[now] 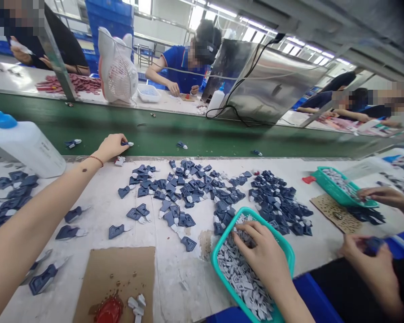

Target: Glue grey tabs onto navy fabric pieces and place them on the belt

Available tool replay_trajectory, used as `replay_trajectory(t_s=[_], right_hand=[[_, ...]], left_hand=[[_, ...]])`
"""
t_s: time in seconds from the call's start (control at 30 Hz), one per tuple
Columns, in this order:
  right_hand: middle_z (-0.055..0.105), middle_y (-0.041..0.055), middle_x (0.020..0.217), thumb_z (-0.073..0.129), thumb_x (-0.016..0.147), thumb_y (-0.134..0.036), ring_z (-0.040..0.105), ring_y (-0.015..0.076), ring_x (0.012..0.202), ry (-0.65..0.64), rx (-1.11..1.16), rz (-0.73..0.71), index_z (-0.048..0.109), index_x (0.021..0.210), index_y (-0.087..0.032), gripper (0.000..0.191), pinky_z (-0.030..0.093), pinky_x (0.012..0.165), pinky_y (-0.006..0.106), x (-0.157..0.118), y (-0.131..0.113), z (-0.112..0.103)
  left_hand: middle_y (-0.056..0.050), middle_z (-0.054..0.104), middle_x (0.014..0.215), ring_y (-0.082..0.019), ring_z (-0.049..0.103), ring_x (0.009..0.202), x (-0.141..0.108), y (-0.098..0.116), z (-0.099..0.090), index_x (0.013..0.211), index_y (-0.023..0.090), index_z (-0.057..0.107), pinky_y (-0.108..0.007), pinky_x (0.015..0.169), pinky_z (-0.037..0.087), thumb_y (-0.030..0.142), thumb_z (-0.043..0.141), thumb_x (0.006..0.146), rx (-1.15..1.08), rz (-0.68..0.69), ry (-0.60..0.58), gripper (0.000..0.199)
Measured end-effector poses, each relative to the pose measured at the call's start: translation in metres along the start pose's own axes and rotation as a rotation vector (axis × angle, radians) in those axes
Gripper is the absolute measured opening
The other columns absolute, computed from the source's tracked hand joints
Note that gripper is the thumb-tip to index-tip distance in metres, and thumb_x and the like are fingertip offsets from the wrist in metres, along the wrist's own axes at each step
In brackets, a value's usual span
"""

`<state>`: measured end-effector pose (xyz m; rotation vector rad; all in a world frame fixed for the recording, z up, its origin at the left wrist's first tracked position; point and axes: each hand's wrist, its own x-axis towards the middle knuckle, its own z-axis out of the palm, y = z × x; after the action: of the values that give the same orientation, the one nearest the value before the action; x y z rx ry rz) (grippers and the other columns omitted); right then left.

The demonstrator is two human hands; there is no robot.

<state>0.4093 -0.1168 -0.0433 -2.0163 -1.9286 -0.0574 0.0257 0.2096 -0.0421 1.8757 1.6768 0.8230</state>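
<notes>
My left hand (111,147) reaches far out to the green conveyor belt's near edge, its fingers pinched on a small navy plastic part (125,143) with a light grey tip. Just below that hand lies a grey-white piece (120,161). At the lower right, my right hand (261,249) is down in a teal basket (218,240) filled with small grey plastic pieces (237,278). Its thumb and forefinger come together at a grey piece; the other fingertips are partly hidden. Between the hands, many navy parts (188,179) with grey tips spread across the white table.
A brown cardboard (121,264) holds a red dish (109,309) and grey pieces. A white bottle (28,146) with a blue nozzle stands left. More navy parts ride the green belt (215,139). On the right, a co-worker's hands (366,264) work beside another teal basket (326,179).
</notes>
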Motion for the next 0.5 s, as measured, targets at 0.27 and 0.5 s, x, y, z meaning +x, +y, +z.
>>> replay_trajectory(t_s=[0.27, 0.5], right_hand=[[0.073, 0.0039, 0.083, 0.054, 0.092, -0.044, 0.070, 0.0194, 0.073, -0.121, 0.401, 0.231, 0.068, 0.098, -0.023, 0.026, 0.055, 0.060, 0.024, -0.033, -0.058, -0.024], [0.073, 0.0039, 0.086, 0.053, 0.093, -0.022, 0.070, 0.0183, 0.078, -0.443, 0.591, -0.145, 0.073, 0.099, -0.024, 0.022, 0.056, 0.068, 0.026, -0.045, -0.135, 0.008]], left_hand=[[-0.005, 0.063, 0.082, -0.012, 0.061, 0.061, -0.109, 0.051, -0.030, 0.091, 0.014, 0.060, -0.026, 0.064, 0.055, 0.027, 0.054, 0.084, -0.700, -0.181, -0.108, 0.016], [-0.003, 0.063, 0.079, -0.014, 0.062, 0.060, -0.245, 0.055, -0.053, 0.084, 0.017, 0.068, -0.023, 0.055, 0.054, 0.028, 0.071, 0.077, -1.088, -0.403, -0.379, 0.013]])
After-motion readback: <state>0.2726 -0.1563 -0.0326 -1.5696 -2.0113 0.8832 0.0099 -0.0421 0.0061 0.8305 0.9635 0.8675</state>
